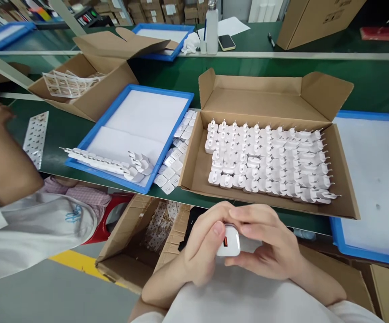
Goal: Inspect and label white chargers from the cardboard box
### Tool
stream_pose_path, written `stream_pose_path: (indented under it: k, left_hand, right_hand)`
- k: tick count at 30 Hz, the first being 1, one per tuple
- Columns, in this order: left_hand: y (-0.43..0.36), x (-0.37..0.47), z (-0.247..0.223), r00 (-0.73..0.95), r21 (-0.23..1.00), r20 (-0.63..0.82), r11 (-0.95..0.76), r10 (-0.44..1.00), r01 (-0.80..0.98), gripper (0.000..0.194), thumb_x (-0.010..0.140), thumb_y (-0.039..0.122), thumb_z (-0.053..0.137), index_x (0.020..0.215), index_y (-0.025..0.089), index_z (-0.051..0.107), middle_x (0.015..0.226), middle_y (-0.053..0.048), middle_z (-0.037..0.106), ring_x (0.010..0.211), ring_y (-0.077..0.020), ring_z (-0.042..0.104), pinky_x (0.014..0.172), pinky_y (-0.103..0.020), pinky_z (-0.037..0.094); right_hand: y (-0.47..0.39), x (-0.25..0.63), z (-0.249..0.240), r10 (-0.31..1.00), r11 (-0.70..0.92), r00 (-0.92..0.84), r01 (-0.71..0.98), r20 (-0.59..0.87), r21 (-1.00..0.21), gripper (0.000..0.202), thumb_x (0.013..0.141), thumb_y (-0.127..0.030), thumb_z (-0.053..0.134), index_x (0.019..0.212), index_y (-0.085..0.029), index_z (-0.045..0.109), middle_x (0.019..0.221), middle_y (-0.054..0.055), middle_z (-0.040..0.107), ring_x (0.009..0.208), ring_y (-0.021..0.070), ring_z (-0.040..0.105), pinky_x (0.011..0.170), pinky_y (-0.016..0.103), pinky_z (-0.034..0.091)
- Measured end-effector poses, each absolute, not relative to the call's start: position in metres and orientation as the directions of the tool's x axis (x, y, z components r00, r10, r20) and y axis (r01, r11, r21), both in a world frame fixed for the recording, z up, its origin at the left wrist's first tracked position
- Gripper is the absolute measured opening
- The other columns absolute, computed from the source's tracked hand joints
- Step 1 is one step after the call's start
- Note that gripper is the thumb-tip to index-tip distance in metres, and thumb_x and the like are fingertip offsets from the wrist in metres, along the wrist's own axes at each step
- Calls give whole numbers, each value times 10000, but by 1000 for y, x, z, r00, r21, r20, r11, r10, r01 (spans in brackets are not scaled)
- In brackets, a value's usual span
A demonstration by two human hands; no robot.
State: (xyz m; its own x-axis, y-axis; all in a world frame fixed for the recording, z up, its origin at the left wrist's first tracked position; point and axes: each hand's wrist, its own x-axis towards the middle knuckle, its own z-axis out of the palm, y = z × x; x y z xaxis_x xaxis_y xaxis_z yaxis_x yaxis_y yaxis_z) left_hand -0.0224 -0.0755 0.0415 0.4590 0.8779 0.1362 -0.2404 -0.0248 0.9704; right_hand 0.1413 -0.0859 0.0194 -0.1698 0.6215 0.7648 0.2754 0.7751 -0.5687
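A white USB wall charger (232, 242) with an orange-red port on its face is held close to my body. My left hand (205, 244) is closed round its left side, the thumb lying near the port. My right hand (270, 240) curves over the other side, with its fingertips at the top and its thumb at the lower edge. The charger's pins are hidden. Just beyond my hands stands an open cardboard box (190, 157), holding rows of white chargers (264, 166) with metal pins pointing up and to the right.
To the left, a blue-framed tray (130, 121) carries a row of chargers (103, 163). Loose white pieces (172, 168) lie between tray and box. Another blue-framed tray (376, 179) is at right. A co-worker's arm (9, 152) reaches in at left. An open carton (130, 242) stands below the bench.
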Motion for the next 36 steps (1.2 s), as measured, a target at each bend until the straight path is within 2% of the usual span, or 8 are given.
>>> stream_pose_path:
  k: [2,5,9,11,16,21,27,36]
  left_hand:
    - [-74,-22,41,462,970,158,-49,873,-239,395,1053,491,442,871,182,607,799,-21,522,715,-159,468,695,-304,379]
    - [-70,-23,40,465,976,147,-52,873,-210,444,1039,543,453,850,174,612,784,-26,517,732,-173,480,700,-312,379]
    - [-69,-25,41,455,976,168,-83,874,-201,638,1059,634,241,902,172,652,888,-87,616,818,-226,559,763,-355,417]
    - [-70,-27,42,461,972,196,-108,866,-210,694,1047,671,192,949,179,671,954,-111,653,893,-257,591,814,-378,434]
    - [-73,-30,44,486,972,202,-112,850,-207,593,1065,583,244,964,180,667,955,-105,666,930,-268,598,887,-404,454]
    - [-74,-31,45,480,972,202,-114,853,-206,543,1066,545,279,968,178,667,927,-88,648,867,-250,585,881,-409,480]
    - [-75,-30,46,478,970,211,-120,853,-213,550,1068,545,276,979,187,682,931,-86,650,858,-246,582,867,-408,484]
    - [-77,-32,48,495,969,227,-143,838,-203,568,1089,523,223,1074,194,686,1016,-95,668,979,-255,616,903,-382,479]
  right_hand:
    - [-84,140,16,628,766,-182,315,757,-560,298,1016,-255,637,1282,-124,610,1178,180,737,1152,222,710,938,354,624]
    - [-80,138,12,642,754,-184,328,744,-570,349,988,-181,625,1332,-132,603,1197,177,724,1150,238,709,925,385,627]
    - [-78,137,12,643,755,-160,300,749,-584,383,972,-182,653,1349,-158,589,1207,170,718,1110,229,719,875,366,633]
    - [-78,138,12,636,760,-160,294,755,-579,371,981,-186,644,1346,-165,587,1208,168,718,1105,225,721,865,359,631]
    - [-79,140,15,637,761,-197,311,745,-569,352,998,-210,633,1344,-180,580,1210,164,721,1101,220,720,855,353,620]
    - [-81,139,18,639,762,-217,309,738,-569,345,994,-199,638,1333,-180,578,1208,157,712,1114,203,708,884,326,597]
    - [-83,139,18,641,762,-219,301,736,-574,351,1005,-209,635,1346,-175,564,1219,165,697,1143,204,691,892,333,592]
    - [-86,138,20,655,749,-207,309,727,-586,347,1009,-231,640,1344,-185,564,1210,165,699,1107,210,703,857,339,597]
